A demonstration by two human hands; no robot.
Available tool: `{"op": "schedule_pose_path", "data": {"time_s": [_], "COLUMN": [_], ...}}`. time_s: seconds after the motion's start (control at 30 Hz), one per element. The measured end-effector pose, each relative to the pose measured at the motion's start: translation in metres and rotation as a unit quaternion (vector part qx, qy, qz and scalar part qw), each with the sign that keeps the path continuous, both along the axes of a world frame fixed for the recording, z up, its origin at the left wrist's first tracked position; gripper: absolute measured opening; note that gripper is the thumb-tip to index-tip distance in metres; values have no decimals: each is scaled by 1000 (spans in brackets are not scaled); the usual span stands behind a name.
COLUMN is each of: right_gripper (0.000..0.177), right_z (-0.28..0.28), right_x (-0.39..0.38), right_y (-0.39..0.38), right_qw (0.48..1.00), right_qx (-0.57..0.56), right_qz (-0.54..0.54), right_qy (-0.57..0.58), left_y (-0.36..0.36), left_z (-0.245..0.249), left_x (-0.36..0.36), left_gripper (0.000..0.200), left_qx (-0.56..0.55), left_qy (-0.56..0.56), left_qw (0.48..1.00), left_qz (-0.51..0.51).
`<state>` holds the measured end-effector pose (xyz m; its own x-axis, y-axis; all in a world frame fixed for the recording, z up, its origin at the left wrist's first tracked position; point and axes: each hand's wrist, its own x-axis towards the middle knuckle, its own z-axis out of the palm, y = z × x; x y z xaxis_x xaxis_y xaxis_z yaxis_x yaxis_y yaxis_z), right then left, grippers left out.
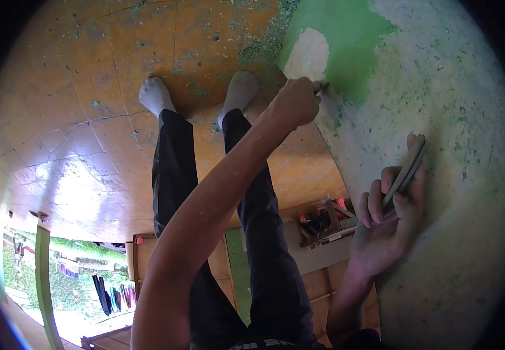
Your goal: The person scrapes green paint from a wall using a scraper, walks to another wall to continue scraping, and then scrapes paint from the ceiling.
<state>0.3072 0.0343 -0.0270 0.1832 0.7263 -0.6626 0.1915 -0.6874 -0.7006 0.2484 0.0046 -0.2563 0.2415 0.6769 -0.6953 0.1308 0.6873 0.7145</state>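
My left hand (296, 104) is closed and reaches to the peeling wall (457, 192), beside a bare whitish patch (310, 53) within the green paint (352, 52). Something small shows at its fingertips, too hidden to make out. Lower on the right, my right hand (389, 216) has its palm turned up and its fingers curled around a slim grey tool (405, 169) that looks like two bars side by side. One finger lies stretched along the tool, close to the wall.
Green paint flakes (258, 49) lie on the orange-brown floor (106, 70), around my feet in socks (156, 95). Wooden furniture with piled things (328, 221) stands lower down. A bright opening with hanging clothes (103, 294) shows at the lower left.
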Motion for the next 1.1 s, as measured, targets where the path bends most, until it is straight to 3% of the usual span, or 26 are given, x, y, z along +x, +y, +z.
{"op": "schedule_pose_path", "data": {"time_s": [0.13,0.2,0.33,0.4,0.5,0.63,0.7,0.73,0.8,0.93,1.0,1.1], "right_gripper": [69,70,70,69,69,68,68,68,68,68,68,67], "right_z": [1,2,2,0,-1,-6,-6,-6,-6,-8,-5,-9], "right_x": [2,2,-1,-1,2,2,1,1,0,1,3,2], "right_y": [-3,-5,-3,-3,-3,-3,-2,-1,1,0,1,3], "right_qw": [1000,1000,1000,999,1000,1000,999,999,1000,1000,1000,1000], "right_qx": [-4,-10,-12,-11,-8,-5,-6,-9,-7,-7,-10,-8], "right_qz": [16,7,-9,-10,0,11,8,1,0,-7,3,-2], "right_qy": [-13,-19,-26,-29,-29,-25,-31,-40,-28,-22,-18,-21], "left_y": [4,-10,-28,-32,-25,-15,6,-1,-19,-14,1,-9], "left_z": [-8,0,11,18,14,3,5,1,-2,-1,-5,18], "left_x": [6,11,13,11,0,-9,-25,-21,-12,-6,-13,-13], "left_gripper": [46,55,63,63,59,53,52,52,52,51,51,51], "left_qx": [-27,81,111,59,66,88,-86,-85,41,20,-79,-21], "left_qy": [57,62,5,-84,-65,-36,-110,-109,-106,-41,-89,-143], "left_qw": [995,993,993,991,995,995,990,990,993,999,993,989], "left_qz": [-75,-51,34,86,32,38,-37,-36,-28,-15,-8,7]}}
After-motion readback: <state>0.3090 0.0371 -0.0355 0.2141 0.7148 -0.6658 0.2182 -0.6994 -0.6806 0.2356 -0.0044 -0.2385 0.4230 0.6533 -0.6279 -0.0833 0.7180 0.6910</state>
